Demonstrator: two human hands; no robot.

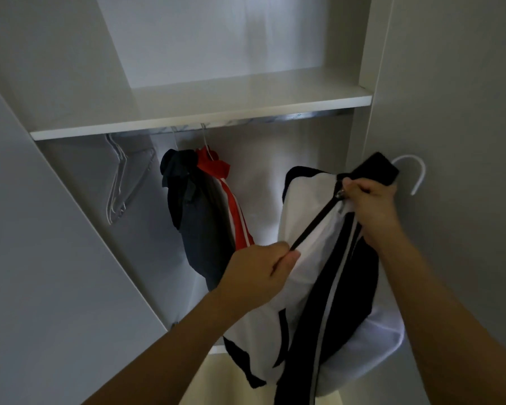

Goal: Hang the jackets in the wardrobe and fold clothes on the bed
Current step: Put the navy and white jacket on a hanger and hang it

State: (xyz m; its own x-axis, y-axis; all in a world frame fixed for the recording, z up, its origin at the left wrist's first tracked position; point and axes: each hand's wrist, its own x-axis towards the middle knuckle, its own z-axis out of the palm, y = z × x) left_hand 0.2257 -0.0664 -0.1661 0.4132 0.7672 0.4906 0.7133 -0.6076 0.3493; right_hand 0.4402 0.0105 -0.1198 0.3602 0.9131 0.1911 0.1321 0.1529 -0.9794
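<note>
Two jackets [205,206] are already hanging on the rail [246,121]. The left hand [254,273] and right hand [368,200] are gripping a white-and-black jacket [313,258] by its zipper, in front of the wardrobe, not yet hung; the bed is out of view.

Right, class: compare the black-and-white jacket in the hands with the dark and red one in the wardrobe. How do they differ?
The black-and-white jacket is held up by both hands, off the rail; the dark and red jacket already hangs from the rail. The left hand and right hand grip the first; nothing touches the second. The first shows white panels, the second red. Both carry stripes.
</note>
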